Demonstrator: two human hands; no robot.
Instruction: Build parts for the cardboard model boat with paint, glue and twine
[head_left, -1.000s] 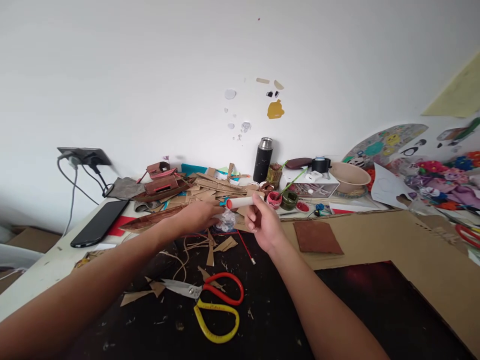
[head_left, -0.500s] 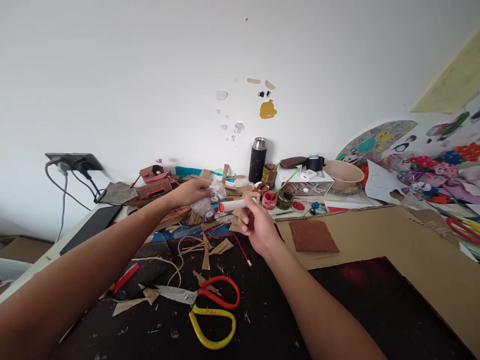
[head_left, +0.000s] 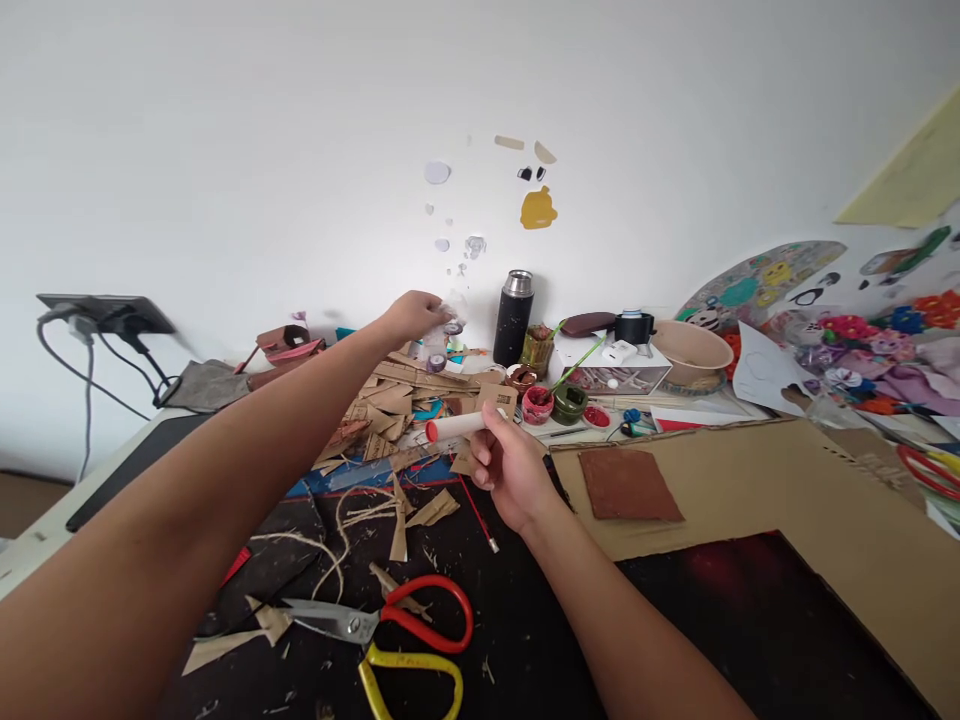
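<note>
My left hand (head_left: 414, 318) reaches toward the wall, its fingers closed on a crumpled clear plastic bag (head_left: 452, 312). Small purplish round pieces show in the bag, which hangs over the cardboard scraps (head_left: 397, 385). My right hand (head_left: 510, 462) is nearer, pinching a white tube (head_left: 459, 427) with a red end between thumb and fingers. The tube lies nearly level and points left. Below the hands, open scissors (head_left: 367, 628) with one red and one yellow handle rest on the dark mat. A red pencil (head_left: 477, 508) lies just left of my right hand.
A black thermos (head_left: 514, 320) stands by the wall. Right of it are a red paint jar (head_left: 538, 404), a green jar (head_left: 570, 403) and a white drawer box (head_left: 611, 373). A brown square (head_left: 630, 484) lies on cardboard at right. Twine (head_left: 341, 530) curls on the mat.
My left hand has moved up, away and to the right, lifting the plastic bag off the scrap pile toward the wall. My right hand still holds the tube, nearly in place.
</note>
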